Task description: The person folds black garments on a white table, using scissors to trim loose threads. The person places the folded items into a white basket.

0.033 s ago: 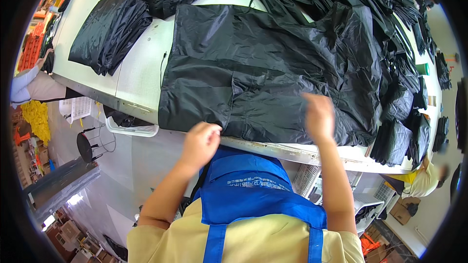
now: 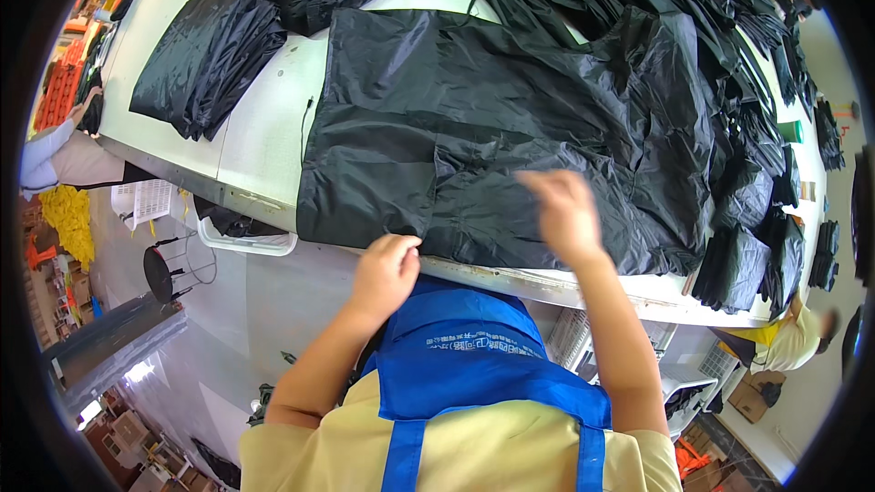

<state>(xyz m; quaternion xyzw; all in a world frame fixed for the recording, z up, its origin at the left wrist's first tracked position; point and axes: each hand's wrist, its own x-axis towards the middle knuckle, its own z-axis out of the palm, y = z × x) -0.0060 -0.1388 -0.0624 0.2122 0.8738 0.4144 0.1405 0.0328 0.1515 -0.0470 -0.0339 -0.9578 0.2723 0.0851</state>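
A black garment [image 2: 510,118] of thin, shiny fabric lies spread over the white table, wrinkled most toward its right side. A patch pocket [image 2: 492,164] shows on its near half. My left hand [image 2: 387,271] is closed at the garment's near edge, thumb and fingers pinching the fabric. Over the pocket area, my right hand [image 2: 567,214] is slightly blurred, its fingers stretched toward the left. Nothing shows in it, and whether it touches the fabric I cannot tell. A thin dark cord [image 2: 305,123] sticks out at the garment's left edge.
Folded black garments [image 2: 205,59] lie at the left of the table [image 2: 264,118]; more are heaped along the far side. Folded bundles [image 2: 736,264] sit at the right. A white basket [image 2: 246,241] and a round stool [image 2: 159,273] stand below left. Other people are at both sides.
My right hand has moved left and slightly up over the garment. My left hand has shifted a little to the right and down, still pinching the near edge.
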